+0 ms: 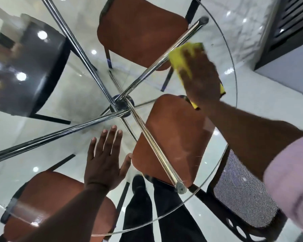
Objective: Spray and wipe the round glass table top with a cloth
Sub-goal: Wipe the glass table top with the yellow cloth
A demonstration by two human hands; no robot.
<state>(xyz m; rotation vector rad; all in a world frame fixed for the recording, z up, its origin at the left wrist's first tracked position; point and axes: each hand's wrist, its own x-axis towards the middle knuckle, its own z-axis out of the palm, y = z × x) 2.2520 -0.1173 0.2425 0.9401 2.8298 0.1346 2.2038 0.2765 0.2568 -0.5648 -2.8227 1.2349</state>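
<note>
**Seemingly mid-wipe, at the far right edge of the table**

Progress: the right hand (199,75) lies over a yellow cloth (180,55) and presses it to the glass table top (222,41), close to the far right edge. Motion blur hides whether the fingers curl round the cloth. The left hand (103,161) lies flat on the glass near the near edge, fingers straight and spread, holding nothing; probably a brace.

No spray bottle in view, so spraying looks done, or done for this patch. Faint streaks show on the glass near the middle and over the near right seat. My guess: wiping is under way, and much of the top is left to go over.

Surface: clear round glass on a chrome frame (122,103), with tubes running out to the edge.

Room: glossy pale floor tiles (248,32) reflecting ceiling lights. Brown chair seats (140,30) show through the glass, plus a black chair (24,67) at the far left and a mesh chair back (243,194) at the near right. A dark slatted unit (290,32) stands beyond the far right edge.
</note>
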